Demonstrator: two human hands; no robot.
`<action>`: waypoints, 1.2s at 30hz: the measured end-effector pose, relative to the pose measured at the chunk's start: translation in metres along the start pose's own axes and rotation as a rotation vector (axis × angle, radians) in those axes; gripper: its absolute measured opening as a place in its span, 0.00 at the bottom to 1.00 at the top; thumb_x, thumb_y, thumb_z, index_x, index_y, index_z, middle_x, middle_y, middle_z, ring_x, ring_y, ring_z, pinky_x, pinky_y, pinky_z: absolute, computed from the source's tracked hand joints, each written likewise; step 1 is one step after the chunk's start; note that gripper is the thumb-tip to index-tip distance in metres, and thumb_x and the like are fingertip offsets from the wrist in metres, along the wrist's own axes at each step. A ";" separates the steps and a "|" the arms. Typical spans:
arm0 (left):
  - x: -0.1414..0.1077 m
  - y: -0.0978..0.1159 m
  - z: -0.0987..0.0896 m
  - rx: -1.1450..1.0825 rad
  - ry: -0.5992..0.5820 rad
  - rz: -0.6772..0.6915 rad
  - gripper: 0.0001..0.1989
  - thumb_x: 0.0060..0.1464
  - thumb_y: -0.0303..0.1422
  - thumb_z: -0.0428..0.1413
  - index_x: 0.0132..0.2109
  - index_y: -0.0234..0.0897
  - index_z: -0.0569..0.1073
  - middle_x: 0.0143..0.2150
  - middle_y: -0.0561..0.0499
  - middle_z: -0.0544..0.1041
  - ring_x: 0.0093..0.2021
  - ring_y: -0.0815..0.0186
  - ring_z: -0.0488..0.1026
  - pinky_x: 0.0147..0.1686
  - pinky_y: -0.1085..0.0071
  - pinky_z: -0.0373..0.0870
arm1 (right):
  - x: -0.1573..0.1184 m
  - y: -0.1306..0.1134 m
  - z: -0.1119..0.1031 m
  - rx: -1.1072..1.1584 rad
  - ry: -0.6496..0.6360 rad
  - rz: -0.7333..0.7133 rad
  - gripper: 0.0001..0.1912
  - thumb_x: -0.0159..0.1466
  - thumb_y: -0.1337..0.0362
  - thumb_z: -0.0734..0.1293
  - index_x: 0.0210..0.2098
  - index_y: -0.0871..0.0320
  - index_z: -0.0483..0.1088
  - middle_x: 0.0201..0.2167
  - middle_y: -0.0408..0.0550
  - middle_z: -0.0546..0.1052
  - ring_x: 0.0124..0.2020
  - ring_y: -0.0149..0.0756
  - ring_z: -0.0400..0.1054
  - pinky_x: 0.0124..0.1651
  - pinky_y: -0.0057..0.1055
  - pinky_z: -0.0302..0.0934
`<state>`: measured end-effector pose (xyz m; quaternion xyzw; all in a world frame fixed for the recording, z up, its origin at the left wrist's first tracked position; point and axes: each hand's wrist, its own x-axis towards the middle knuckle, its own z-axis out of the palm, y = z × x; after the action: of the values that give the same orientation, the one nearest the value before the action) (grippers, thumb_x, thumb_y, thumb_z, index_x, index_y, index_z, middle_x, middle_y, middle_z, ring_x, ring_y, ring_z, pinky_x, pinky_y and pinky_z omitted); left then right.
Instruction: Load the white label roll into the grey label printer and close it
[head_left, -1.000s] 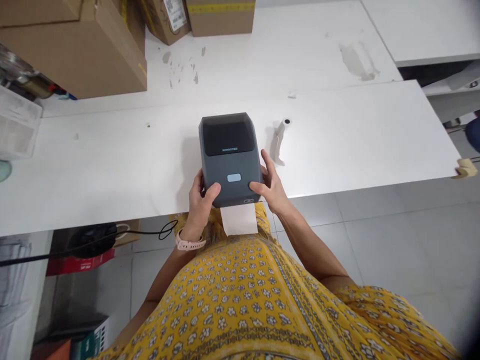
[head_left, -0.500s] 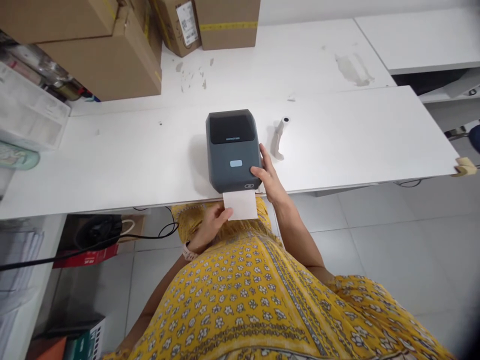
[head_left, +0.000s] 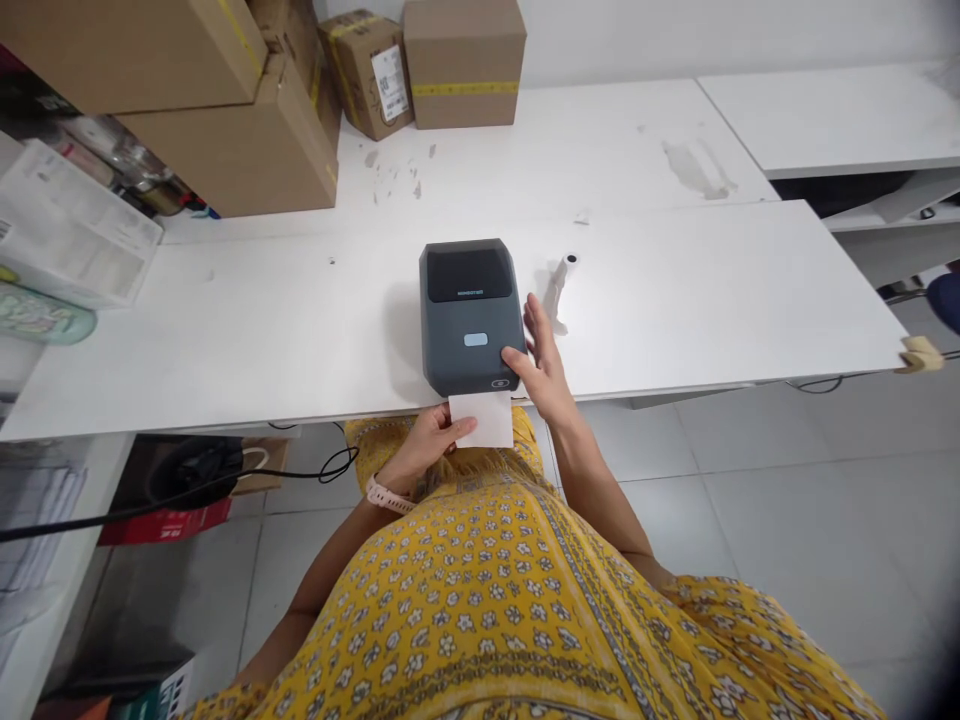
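Note:
A dark grey label printer (head_left: 474, 320) stands at the front edge of the white table, with a light blue button on its lid. A blank white label (head_left: 487, 421) sticks out of its front and hangs past the table edge. My left hand (head_left: 436, 432) pinches the label's left edge, thumb on top and fingers underneath. My right hand (head_left: 546, 368) lies against the printer's right side, thumb on the front corner of the lid and the other fingers stretched out. A small white paper roll (head_left: 566, 272) with a loose curled end lies right of the printer.
Cardboard boxes (head_left: 232, 150) are stacked at the back left, with two smaller ones beside them. A clear plastic container (head_left: 90, 220) and a green pouch-like item (head_left: 49, 315) sit at the left end. A black cable (head_left: 300, 472) runs below the table (head_left: 675, 300).
My left hand has closed its thumb and fingers on the label's left edge. My right hand stays by the printer, its fingers lifted slightly off the side. The camera view has shifted slightly.

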<state>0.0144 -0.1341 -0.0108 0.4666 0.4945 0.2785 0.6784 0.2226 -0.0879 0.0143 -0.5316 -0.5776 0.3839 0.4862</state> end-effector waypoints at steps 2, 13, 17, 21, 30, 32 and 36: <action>-0.004 0.007 -0.012 0.171 -0.043 0.033 0.20 0.52 0.50 0.65 0.34 0.36 0.78 0.28 0.51 0.76 0.26 0.68 0.67 0.27 0.70 0.61 | -0.005 -0.015 -0.001 -0.229 0.073 -0.164 0.26 0.68 0.52 0.64 0.66 0.39 0.62 0.78 0.37 0.47 0.79 0.51 0.37 0.76 0.65 0.40; -0.012 0.077 -0.011 0.699 0.557 0.780 0.17 0.63 0.41 0.57 0.57 0.47 0.78 0.70 0.47 0.66 0.72 0.46 0.56 0.70 0.46 0.52 | -0.006 -0.049 0.003 -0.653 -0.059 -0.306 0.12 0.71 0.49 0.64 0.49 0.41 0.74 0.73 0.35 0.61 0.78 0.57 0.41 0.75 0.71 0.25; 0.007 0.088 0.000 0.699 0.439 0.748 0.17 0.61 0.41 0.59 0.57 0.50 0.79 0.76 0.53 0.58 0.78 0.43 0.41 0.74 0.40 0.34 | 0.000 -0.053 0.007 -0.646 -0.077 -0.279 0.11 0.72 0.52 0.62 0.41 0.46 0.75 0.72 0.37 0.64 0.77 0.57 0.43 0.75 0.71 0.24; 0.013 0.086 0.000 0.806 0.441 0.773 0.16 0.63 0.41 0.58 0.56 0.52 0.79 0.76 0.55 0.59 0.78 0.42 0.42 0.73 0.36 0.25 | 0.003 -0.048 0.010 -0.747 -0.050 -0.380 0.09 0.72 0.58 0.62 0.38 0.47 0.72 0.71 0.38 0.65 0.77 0.54 0.48 0.76 0.68 0.29; 0.031 0.075 -0.001 1.114 0.535 0.922 0.15 0.68 0.40 0.52 0.54 0.43 0.78 0.72 0.45 0.66 0.75 0.47 0.55 0.72 0.35 0.38 | 0.011 -0.026 0.021 -0.771 0.044 -0.585 0.11 0.73 0.66 0.60 0.34 0.52 0.68 0.67 0.43 0.71 0.77 0.45 0.47 0.78 0.56 0.32; 0.032 0.070 -0.005 1.078 0.506 0.909 0.15 0.68 0.40 0.52 0.55 0.45 0.78 0.73 0.46 0.64 0.75 0.47 0.54 0.72 0.36 0.41 | 0.010 -0.025 0.021 -0.740 0.041 -0.565 0.10 0.73 0.66 0.59 0.36 0.51 0.69 0.67 0.42 0.71 0.77 0.45 0.47 0.77 0.58 0.33; 0.019 0.053 -0.014 0.830 0.434 0.806 0.22 0.70 0.40 0.49 0.68 0.47 0.68 0.78 0.48 0.53 0.77 0.50 0.51 0.72 0.45 0.52 | -0.003 -0.021 0.014 -0.535 0.078 -0.441 0.12 0.75 0.60 0.57 0.52 0.47 0.70 0.73 0.43 0.63 0.77 0.47 0.46 0.75 0.61 0.44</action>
<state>0.0123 -0.0910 0.0289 0.7745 0.4731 0.3858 0.1659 0.2037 -0.0925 0.0311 -0.5169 -0.7397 0.0840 0.4227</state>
